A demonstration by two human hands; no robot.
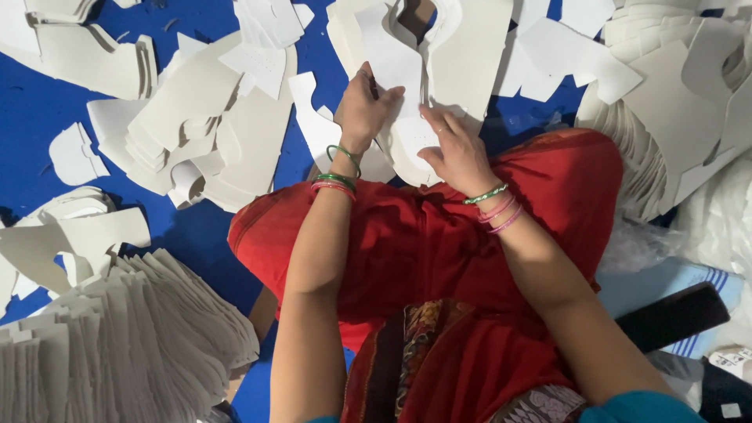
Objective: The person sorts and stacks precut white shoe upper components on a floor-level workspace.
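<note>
My left hand [362, 106] grips the edge of a white cut-out sheet piece [389, 55] that lies on a stack just past my knees. Beside it, my right hand [454, 149] rests flat, fingers spread, on another white cut piece [411, 141] of the same stack. Both wrists carry green and pink bangles. My lap is covered in red cloth [439, 243].
White and cream cut pieces lie scattered on a blue floor covering [39, 110]. A fanned stack [125, 345] sits at lower left, another fanned stack [650, 149] at right. More loose pieces [204, 117] lie left of my hands. A dark bar [674, 317] is at lower right.
</note>
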